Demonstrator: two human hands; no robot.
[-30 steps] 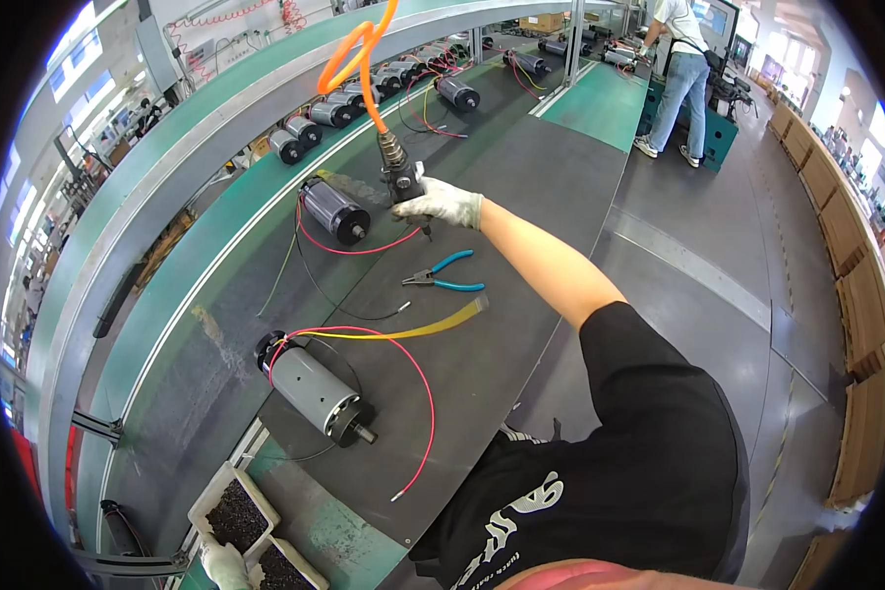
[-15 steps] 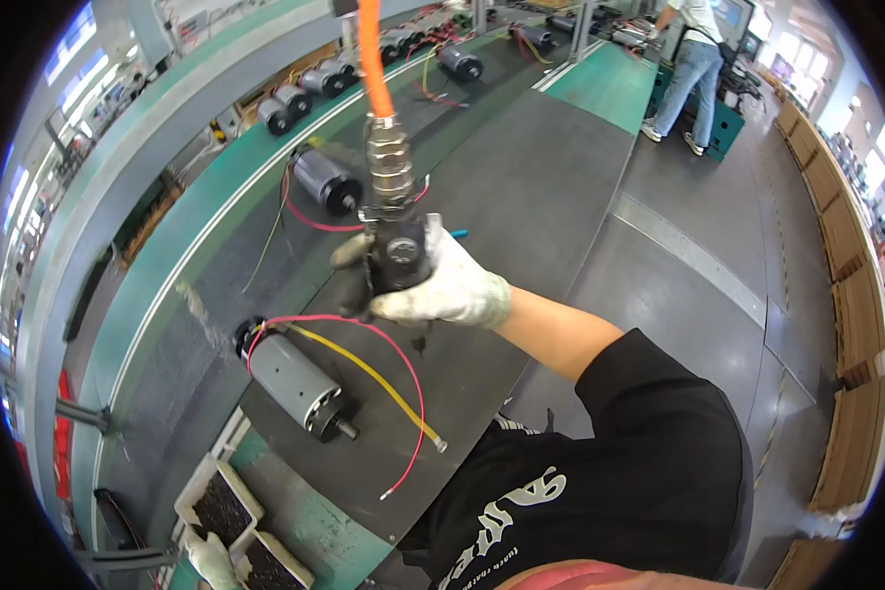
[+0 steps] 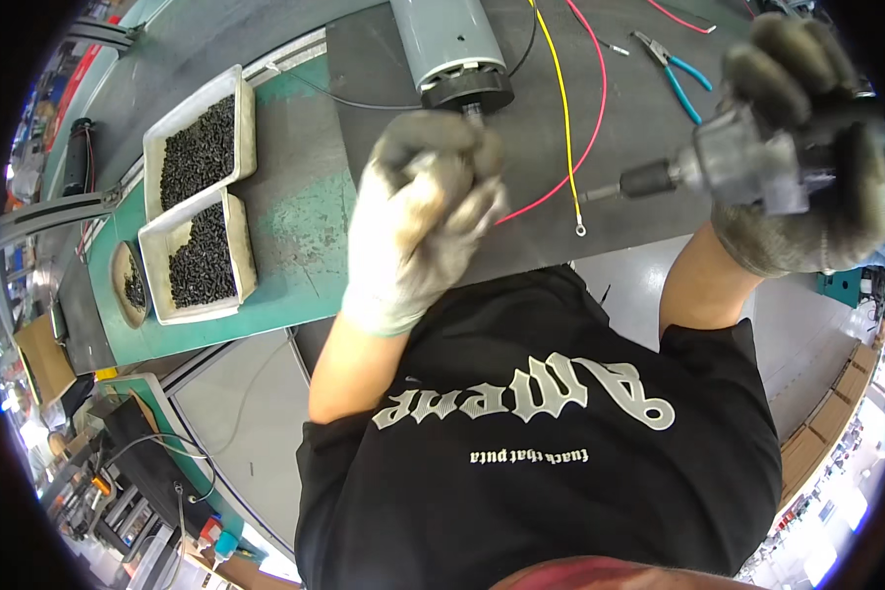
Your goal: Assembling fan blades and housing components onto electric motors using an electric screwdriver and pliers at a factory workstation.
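My left hand point(image 3: 425, 221), in a pale work glove with dark soiled fingertips, is closed in front of the shaft end of a grey cylindrical electric motor point(image 3: 452, 39). Whatever the fingers pinch, if anything, is hidden. My right hand point(image 3: 806, 197), gloved too and blurred, grips a power screwdriver point(image 3: 742, 162). Its bit points left, over the ends of a yellow wire point(image 3: 565, 108) and a red wire point(image 3: 600, 98) by the motor. The yellow one ends in a ring terminal.
Two white trays point(image 3: 248, 147) of small black parts stand on the green bench at left, beside a round dish point(image 3: 120, 285). Teal-handled pliers point(image 3: 674, 74) lie on the dark mat point(image 3: 374, 59). Cardboard boxes point(image 3: 836, 403) line the lower right.
The view has turned toward the bench and trays. My left hand has moved from the trays to the motor's shaft end. The power screwdriver, upright before, now lies level in my right hand.
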